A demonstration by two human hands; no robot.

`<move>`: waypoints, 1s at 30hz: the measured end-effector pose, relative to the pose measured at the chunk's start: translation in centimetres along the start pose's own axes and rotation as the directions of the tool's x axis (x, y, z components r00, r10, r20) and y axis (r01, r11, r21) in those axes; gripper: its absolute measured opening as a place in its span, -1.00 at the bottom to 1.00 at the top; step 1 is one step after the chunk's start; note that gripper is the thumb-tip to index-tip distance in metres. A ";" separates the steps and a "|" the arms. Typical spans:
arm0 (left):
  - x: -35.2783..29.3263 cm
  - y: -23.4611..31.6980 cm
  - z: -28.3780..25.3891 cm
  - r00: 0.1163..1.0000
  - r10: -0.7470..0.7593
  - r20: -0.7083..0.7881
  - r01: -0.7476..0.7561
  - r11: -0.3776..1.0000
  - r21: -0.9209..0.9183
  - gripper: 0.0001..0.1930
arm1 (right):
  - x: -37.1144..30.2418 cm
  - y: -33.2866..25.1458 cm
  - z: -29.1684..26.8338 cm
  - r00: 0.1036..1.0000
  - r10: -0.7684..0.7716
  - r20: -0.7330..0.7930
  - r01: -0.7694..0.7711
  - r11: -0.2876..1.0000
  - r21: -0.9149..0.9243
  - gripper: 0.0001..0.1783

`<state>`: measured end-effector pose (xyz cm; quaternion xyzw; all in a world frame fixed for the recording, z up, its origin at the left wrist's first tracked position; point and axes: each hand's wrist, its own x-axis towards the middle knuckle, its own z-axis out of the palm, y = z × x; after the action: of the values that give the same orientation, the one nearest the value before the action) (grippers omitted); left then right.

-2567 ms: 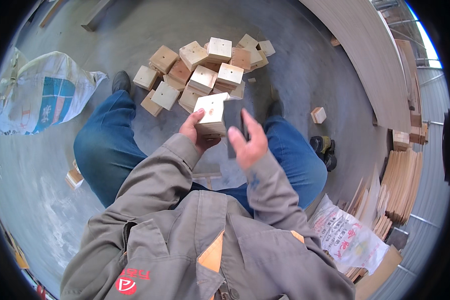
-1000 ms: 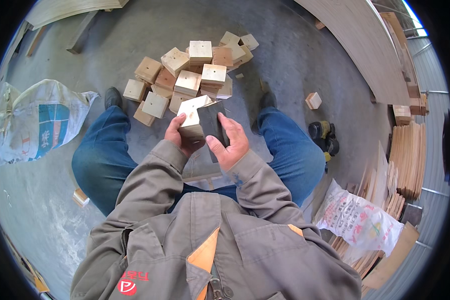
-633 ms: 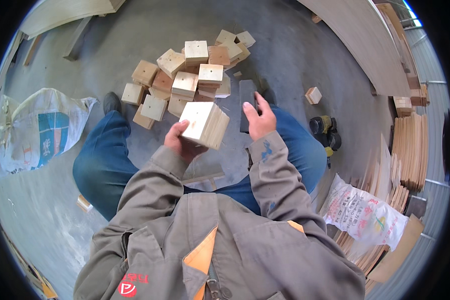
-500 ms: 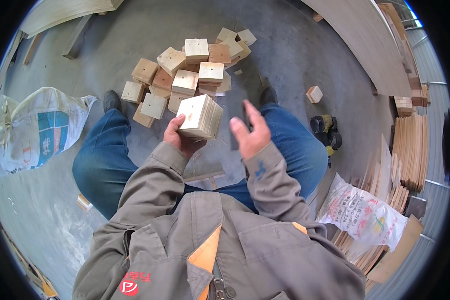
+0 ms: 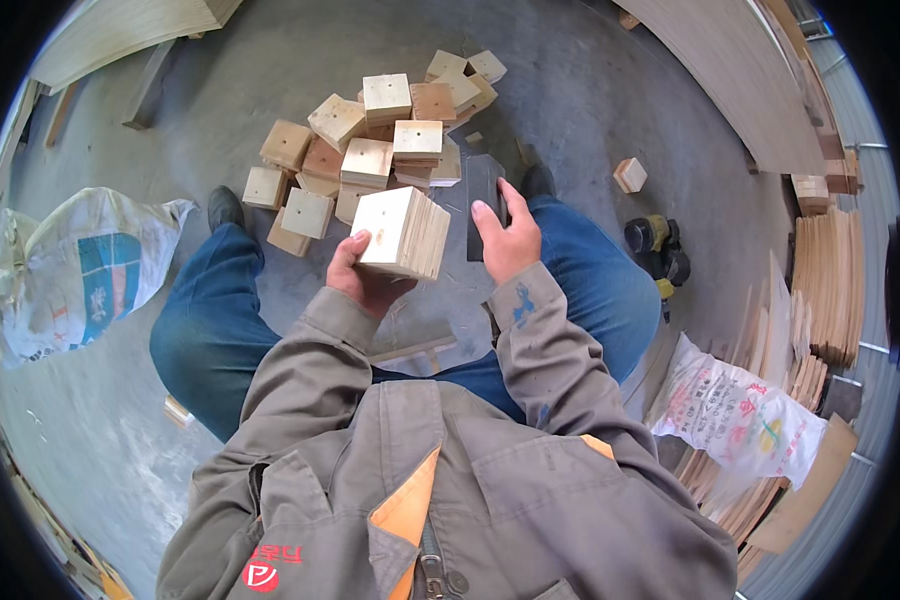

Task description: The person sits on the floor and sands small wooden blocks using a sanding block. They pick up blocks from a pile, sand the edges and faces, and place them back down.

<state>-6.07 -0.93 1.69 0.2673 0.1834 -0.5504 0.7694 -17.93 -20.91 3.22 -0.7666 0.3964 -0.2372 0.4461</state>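
My left hand point(image 5: 363, 275) is closed around a thick stack of square plywood pieces point(image 5: 393, 232). Its pale top face has a small dark hole, and the layered edges face right. To the right of the stack, my right hand point(image 5: 512, 238) has thumb and fingers closed at the side of a flat, dark-grey rectangular tool point(image 5: 477, 226). A gap separates this tool from the stack; how the fingers wrap its grip is partly hidden. Beyond both hands lies a heap of similar square wooden blocks point(image 5: 367, 162), many with a hole in the face.
A yellow-and-black power tool point(image 5: 650, 238) and a lone block point(image 5: 630, 175) lie right of my leg. White woven sacks are at the left point(image 5: 160, 225) and lower right point(image 5: 735, 415). Wood strips point(image 5: 827, 290) are stacked at the right; large panels point(image 5: 715, 75) stand at the upper edges.
My right hand has moved slightly up and its fingers have drawn in. The dark flat tool shows more of its face. The left hand still holds the stack nearly in place.
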 end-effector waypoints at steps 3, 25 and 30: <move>0.8 0.0 -0.3 0.997 0.016 -0.077 -0.021 0.998 -0.063 -0.29 | -3.2 -4.0 -1.1 0.984 -0.162 0.073 0.167 0.983 -0.070 -0.30; 0.7 0.6 -1.6 0.991 0.019 0.131 -0.043 0.982 0.184 -0.14 | -2.3 -6.5 -4.2 0.930 -0.025 0.366 -0.086 0.955 0.283 -0.39; 0.7 1.0 -2.0 0.979 0.056 0.196 -0.106 0.961 0.255 -0.14 | -1.3 -4.7 -4.2 0.858 0.067 0.509 -0.179 0.968 0.175 -0.37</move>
<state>-4.93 0.03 -0.10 0.3222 0.0241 -0.5603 0.7626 -19.80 -20.51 9.36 -0.7215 0.2879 -0.0435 0.6283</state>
